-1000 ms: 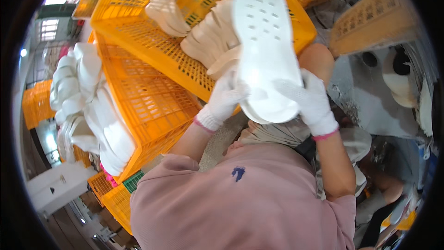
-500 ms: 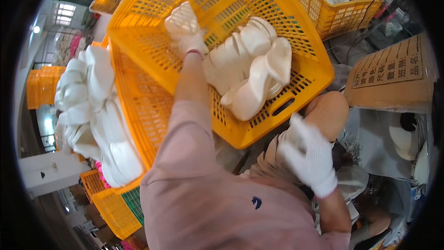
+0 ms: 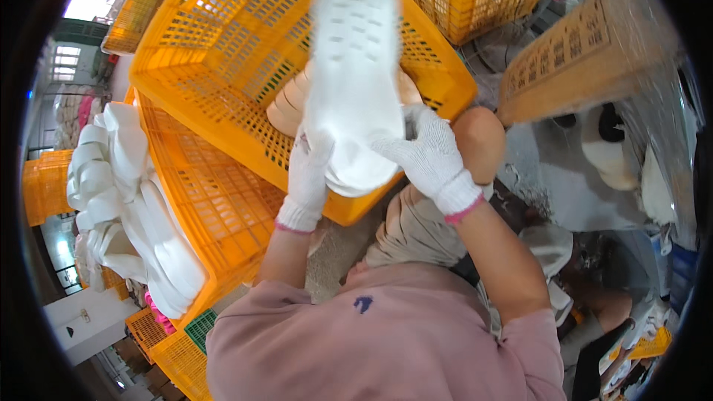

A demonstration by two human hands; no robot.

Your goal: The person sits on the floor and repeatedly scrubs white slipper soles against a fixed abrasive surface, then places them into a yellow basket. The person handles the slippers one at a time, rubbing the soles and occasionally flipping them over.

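Both my hands wear white knitted gloves and hold a white slipper (image 3: 355,67) up over the yellow plastic crate (image 3: 223,115). Its underside with small slots faces me, the long end pointing away; it is slightly blurred. My left hand (image 3: 308,171) grips the near end from the left, thumb on top. My right hand (image 3: 427,150) holds the same end from the right, its thumb pressed on the surface. Behind the held slipper, more pale slippers (image 3: 290,104) lie in the crate, partly hidden.
To the left, another yellow crate (image 3: 212,200) is heaped with white slippers (image 3: 111,171). A yellow crate (image 3: 475,4) with white pieces stands at the far right. Right of my knee are a cardboard box (image 3: 572,52) and clear plastic wrapping (image 3: 661,111).
My left hand has come back out of the crate with a slipper. My right hand has moved up and left from beside my knee and grips it too. The view has shifted.
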